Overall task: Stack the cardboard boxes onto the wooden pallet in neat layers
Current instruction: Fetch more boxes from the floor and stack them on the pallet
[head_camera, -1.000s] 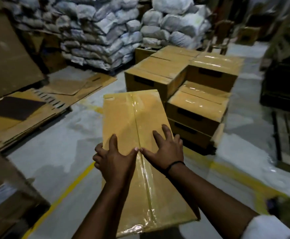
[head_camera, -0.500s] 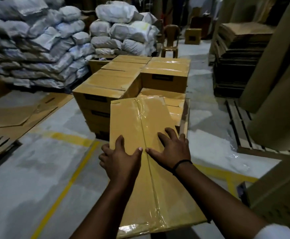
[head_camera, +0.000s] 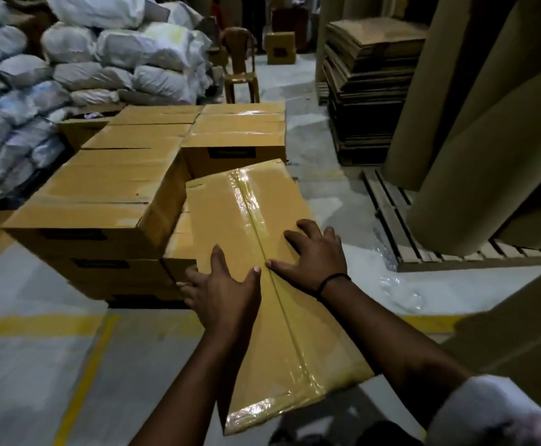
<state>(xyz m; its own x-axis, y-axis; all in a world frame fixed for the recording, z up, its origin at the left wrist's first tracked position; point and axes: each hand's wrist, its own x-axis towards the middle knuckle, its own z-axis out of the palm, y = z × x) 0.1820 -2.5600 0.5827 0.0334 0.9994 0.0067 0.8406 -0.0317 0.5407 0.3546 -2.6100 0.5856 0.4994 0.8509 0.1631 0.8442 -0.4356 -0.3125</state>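
Observation:
A long taped cardboard box (head_camera: 272,317) lies in front of me, its far end over a lower box on the stack of cardboard boxes (head_camera: 108,194). My left hand (head_camera: 222,289) presses flat on its top near the left edge, fingers spread. My right hand (head_camera: 314,255) rests spread on the top to the right of the tape seam, a black band on the wrist. The stack stands two to three layers high; the pallet under it is mostly hidden, only a dark base shows (head_camera: 147,302).
White sacks (head_camera: 79,69) are piled at the left and back. A plastic chair (head_camera: 240,62) stands behind the stack. Flat cardboard sheets (head_camera: 369,91) and big brown paper rolls (head_camera: 488,140) on a wooden pallet (head_camera: 401,239) fill the right. Yellow lines (head_camera: 79,381) mark the grey floor.
I have moved closer to the stack and turned right. The carried box now reaches over the lower box at the stack's near right corner. Both hands stay pressed on its top.

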